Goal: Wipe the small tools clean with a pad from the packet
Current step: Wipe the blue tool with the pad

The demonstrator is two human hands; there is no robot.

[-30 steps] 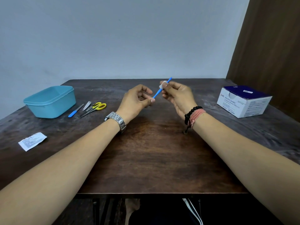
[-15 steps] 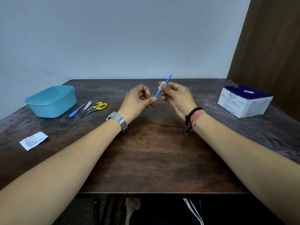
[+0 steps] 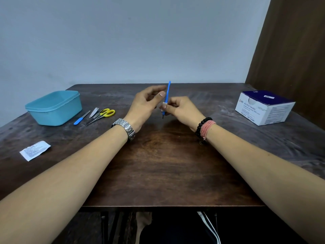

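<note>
A thin blue tool [image 3: 167, 93] stands nearly upright above the table's middle, its dark tip pointing down. My right hand [image 3: 181, 110] pinches a small white pad [image 3: 164, 104] wrapped round the tool's lower shaft. My left hand [image 3: 144, 106] has thumb and forefinger curled against the shaft just above the pad. On the left of the table lie a blue-handled nail file [image 3: 80, 119], a nail clipper [image 3: 94, 112] and yellow-handled scissors [image 3: 103, 113]. An opened white packet [image 3: 35, 150] lies flat near the left edge.
A teal plastic tub [image 3: 54, 107] sits at the back left, beside the loose tools. A white and navy box of alcohol swabs [image 3: 265, 107] stands at the right. A brown wall panel rises behind the box. The dark wooden table [image 3: 158, 164] ends close to me.
The blue tool has swung from a slant to nearly upright. My left hand moved from its lower end up to the shaft, and the pad now sits lower on the tool.
</note>
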